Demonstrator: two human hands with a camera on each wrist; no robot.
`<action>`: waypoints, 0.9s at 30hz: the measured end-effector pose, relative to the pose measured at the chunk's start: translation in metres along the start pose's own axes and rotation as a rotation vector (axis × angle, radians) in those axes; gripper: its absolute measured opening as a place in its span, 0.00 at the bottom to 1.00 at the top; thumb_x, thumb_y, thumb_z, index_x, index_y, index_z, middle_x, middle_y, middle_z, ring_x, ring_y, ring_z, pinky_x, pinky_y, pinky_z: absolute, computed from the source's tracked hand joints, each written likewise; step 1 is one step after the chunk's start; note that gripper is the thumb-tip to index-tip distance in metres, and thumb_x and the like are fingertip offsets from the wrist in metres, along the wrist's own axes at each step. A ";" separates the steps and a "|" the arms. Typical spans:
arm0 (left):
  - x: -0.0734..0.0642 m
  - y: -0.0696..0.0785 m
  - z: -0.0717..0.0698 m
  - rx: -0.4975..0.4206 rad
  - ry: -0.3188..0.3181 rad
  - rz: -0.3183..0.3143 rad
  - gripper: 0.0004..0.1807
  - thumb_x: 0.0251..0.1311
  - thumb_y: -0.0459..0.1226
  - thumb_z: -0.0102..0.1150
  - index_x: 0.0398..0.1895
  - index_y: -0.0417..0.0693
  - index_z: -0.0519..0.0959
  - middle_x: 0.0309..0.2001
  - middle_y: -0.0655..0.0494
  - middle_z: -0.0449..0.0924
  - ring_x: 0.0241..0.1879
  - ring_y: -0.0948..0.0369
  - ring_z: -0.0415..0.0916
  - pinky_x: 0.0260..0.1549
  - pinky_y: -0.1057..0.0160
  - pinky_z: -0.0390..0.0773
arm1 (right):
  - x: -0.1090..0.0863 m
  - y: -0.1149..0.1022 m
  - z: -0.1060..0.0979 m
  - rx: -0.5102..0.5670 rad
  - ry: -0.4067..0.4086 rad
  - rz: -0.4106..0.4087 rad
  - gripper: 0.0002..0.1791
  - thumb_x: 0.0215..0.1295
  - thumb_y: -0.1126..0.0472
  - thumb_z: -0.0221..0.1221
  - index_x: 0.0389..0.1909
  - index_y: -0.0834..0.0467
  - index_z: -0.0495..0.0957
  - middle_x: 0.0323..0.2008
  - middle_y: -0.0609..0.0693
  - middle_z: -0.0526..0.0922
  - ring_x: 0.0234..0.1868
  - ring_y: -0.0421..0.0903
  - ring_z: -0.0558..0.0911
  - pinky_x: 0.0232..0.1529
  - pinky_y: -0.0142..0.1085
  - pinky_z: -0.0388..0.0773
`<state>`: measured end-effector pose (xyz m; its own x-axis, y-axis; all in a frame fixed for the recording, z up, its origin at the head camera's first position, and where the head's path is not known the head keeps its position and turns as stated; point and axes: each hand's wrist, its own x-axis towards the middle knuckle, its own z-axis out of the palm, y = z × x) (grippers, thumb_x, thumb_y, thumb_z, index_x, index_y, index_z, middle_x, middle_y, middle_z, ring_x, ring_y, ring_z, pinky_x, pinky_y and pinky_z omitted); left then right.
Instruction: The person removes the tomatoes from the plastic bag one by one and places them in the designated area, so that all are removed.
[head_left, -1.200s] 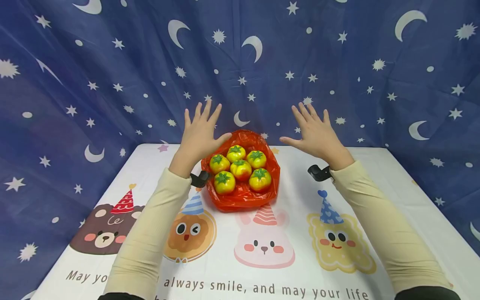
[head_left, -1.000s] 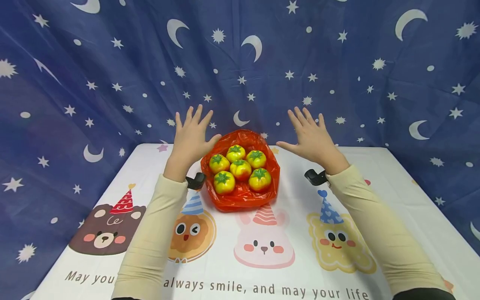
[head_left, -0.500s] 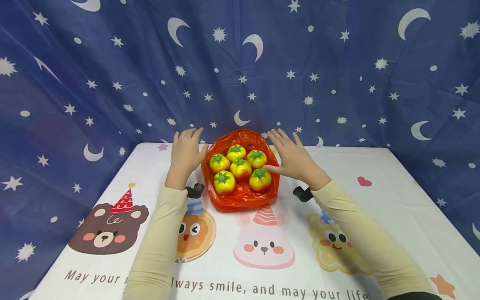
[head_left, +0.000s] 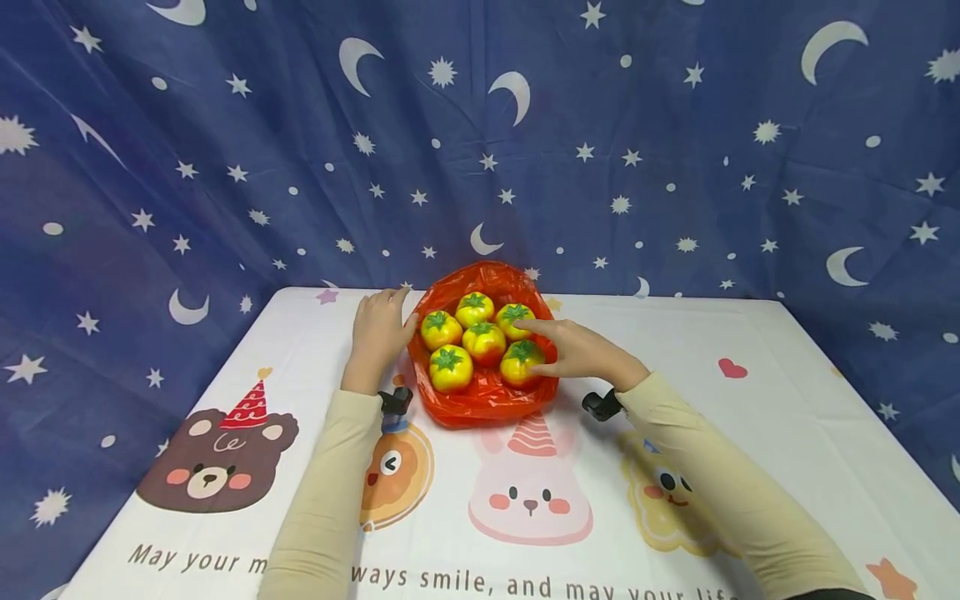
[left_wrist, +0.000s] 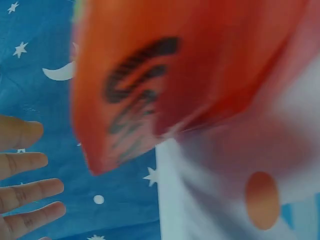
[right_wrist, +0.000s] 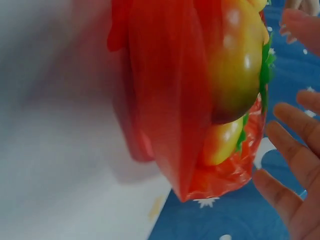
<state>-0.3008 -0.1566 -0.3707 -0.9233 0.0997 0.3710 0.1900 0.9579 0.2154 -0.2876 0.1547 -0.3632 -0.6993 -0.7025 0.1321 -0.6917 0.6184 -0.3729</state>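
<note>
An open red plastic bag [head_left: 468, 408] stands on the table with several shiny yellow-and-red tomatoes [head_left: 451, 369] in it, each topped by a green star-shaped calyx. My left hand [head_left: 377, 337] is at the bag's left rim, thumb towards the bag; the left wrist view shows its fingers [left_wrist: 35, 190] extended beside the printed bag wall. Over the right part of the bag reaches my right hand [head_left: 587, 353], its thumb and fingertips close to the right front tomato [head_left: 522, 363]. In the right wrist view its fingers [right_wrist: 295, 150] are loosely spread, with nothing between them.
A white tablecloth [head_left: 750, 400] with printed cartoon figures and lettering covers the table. Behind it hangs a dark blue curtain [head_left: 480, 100] with moons and stars. Black wrist cameras [head_left: 600, 407] sit under both wrists.
Both hands have come down from above the table's far edge to the bag. The right hand has also moved left, over the bag's right side. Bag and tomatoes stay put.
</note>
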 end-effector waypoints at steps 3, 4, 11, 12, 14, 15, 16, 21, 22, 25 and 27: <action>-0.002 -0.002 0.006 0.001 0.000 0.010 0.27 0.58 0.42 0.55 0.59 0.38 0.71 0.54 0.38 0.77 0.54 0.42 0.73 0.61 0.46 0.65 | 0.000 0.008 0.002 0.037 -0.013 0.004 0.35 0.50 0.58 0.68 0.61 0.61 0.70 0.58 0.58 0.77 0.56 0.54 0.78 0.58 0.47 0.72; -0.002 -0.003 0.007 0.002 0.000 0.013 0.26 0.58 0.42 0.55 0.59 0.38 0.72 0.53 0.38 0.77 0.53 0.42 0.74 0.60 0.47 0.66 | 0.001 0.010 0.002 0.048 -0.016 0.007 0.34 0.50 0.59 0.68 0.60 0.61 0.71 0.57 0.58 0.77 0.56 0.54 0.78 0.58 0.47 0.72; -0.005 -0.006 0.012 0.029 -0.009 0.011 0.24 0.59 0.43 0.55 0.54 0.38 0.75 0.47 0.38 0.80 0.47 0.42 0.76 0.55 0.47 0.70 | 0.002 0.017 0.002 0.112 -0.050 0.045 0.33 0.49 0.61 0.68 0.60 0.59 0.72 0.58 0.58 0.77 0.59 0.56 0.75 0.60 0.50 0.69; -0.005 -0.006 0.013 0.033 -0.014 0.010 0.23 0.59 0.44 0.54 0.54 0.38 0.75 0.47 0.38 0.80 0.47 0.42 0.76 0.54 0.47 0.70 | 0.002 0.017 0.002 0.119 -0.055 0.050 0.33 0.49 0.62 0.68 0.60 0.59 0.72 0.58 0.58 0.76 0.59 0.56 0.75 0.61 0.51 0.69; -0.006 -0.006 0.014 0.042 -0.029 0.004 0.23 0.59 0.45 0.54 0.52 0.38 0.76 0.46 0.38 0.81 0.46 0.42 0.76 0.54 0.47 0.70 | 0.002 0.019 0.003 0.130 -0.064 0.053 0.33 0.49 0.63 0.67 0.60 0.59 0.72 0.58 0.58 0.76 0.60 0.57 0.74 0.61 0.51 0.68; -0.006 -0.007 0.015 0.048 -0.037 0.002 0.23 0.59 0.45 0.54 0.51 0.39 0.76 0.45 0.38 0.81 0.45 0.42 0.76 0.53 0.47 0.70 | 0.003 0.019 0.004 0.135 -0.068 0.054 0.33 0.49 0.63 0.67 0.60 0.59 0.72 0.58 0.58 0.76 0.60 0.57 0.74 0.61 0.51 0.68; -0.006 -0.007 0.017 0.056 -0.045 -0.001 0.22 0.59 0.46 0.54 0.50 0.39 0.77 0.44 0.39 0.81 0.44 0.42 0.76 0.52 0.47 0.70 | 0.003 0.020 0.005 0.140 -0.072 0.054 0.33 0.49 0.64 0.67 0.60 0.59 0.72 0.58 0.58 0.76 0.60 0.57 0.74 0.61 0.51 0.68; -0.006 -0.010 0.023 0.090 -0.059 0.005 0.18 0.59 0.45 0.55 0.41 0.38 0.78 0.36 0.41 0.81 0.39 0.43 0.77 0.46 0.48 0.72 | 0.004 0.023 0.010 0.156 -0.091 0.056 0.33 0.51 0.64 0.66 0.61 0.59 0.71 0.58 0.58 0.76 0.60 0.57 0.74 0.62 0.51 0.67; -0.006 -0.010 0.024 0.090 -0.056 0.009 0.17 0.59 0.44 0.55 0.40 0.38 0.78 0.35 0.41 0.81 0.38 0.44 0.77 0.45 0.49 0.72 | 0.005 0.023 0.010 0.156 -0.093 0.058 0.33 0.51 0.64 0.66 0.61 0.59 0.71 0.58 0.58 0.76 0.61 0.56 0.74 0.62 0.51 0.67; -0.006 -0.010 0.026 0.079 -0.040 0.019 0.15 0.59 0.42 0.56 0.37 0.37 0.77 0.32 0.42 0.80 0.36 0.44 0.77 0.44 0.49 0.73 | 0.005 0.022 0.011 0.158 -0.098 0.070 0.33 0.51 0.64 0.66 0.61 0.59 0.71 0.59 0.58 0.75 0.61 0.56 0.73 0.63 0.51 0.66; -0.006 -0.009 0.026 0.072 -0.028 0.028 0.14 0.58 0.41 0.56 0.36 0.37 0.77 0.31 0.42 0.80 0.36 0.44 0.78 0.44 0.49 0.73 | 0.004 0.022 0.011 0.159 -0.102 0.080 0.33 0.50 0.64 0.66 0.61 0.58 0.71 0.59 0.58 0.75 0.61 0.56 0.73 0.63 0.51 0.66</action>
<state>-0.3062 -0.1588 -0.3983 -0.9271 0.1336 0.3502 0.1928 0.9712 0.1397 -0.3037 0.1614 -0.3805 -0.7232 -0.6907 0.0056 -0.5923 0.6159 -0.5196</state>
